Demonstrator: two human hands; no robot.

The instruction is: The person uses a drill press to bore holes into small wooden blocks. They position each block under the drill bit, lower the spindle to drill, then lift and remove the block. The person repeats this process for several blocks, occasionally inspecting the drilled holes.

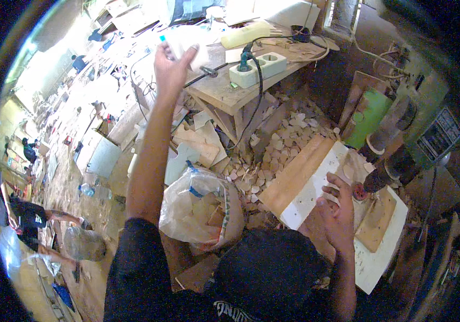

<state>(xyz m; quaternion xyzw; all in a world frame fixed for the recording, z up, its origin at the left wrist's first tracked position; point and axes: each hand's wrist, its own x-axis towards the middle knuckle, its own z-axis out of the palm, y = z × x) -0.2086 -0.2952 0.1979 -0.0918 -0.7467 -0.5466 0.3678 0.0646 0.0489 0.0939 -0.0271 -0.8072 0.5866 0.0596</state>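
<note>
left hand (172, 67) raised, closed on a white bottle (187, 45); right hand (339, 212) spread flat, empty, on the white board (316, 185); judged mid-fetch, next bringing the bottle down carefully.

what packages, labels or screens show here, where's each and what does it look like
White bottle with blue cap: in the left hand, raised over the bench.
Pale yellow tube: lying on the bench, long and rounded.
Clear plastic bag: on the floor by the left arm, crumpled, wood pieces inside.
Panel on the machine, far right: grey, slanted, print too small to tell.
</note>
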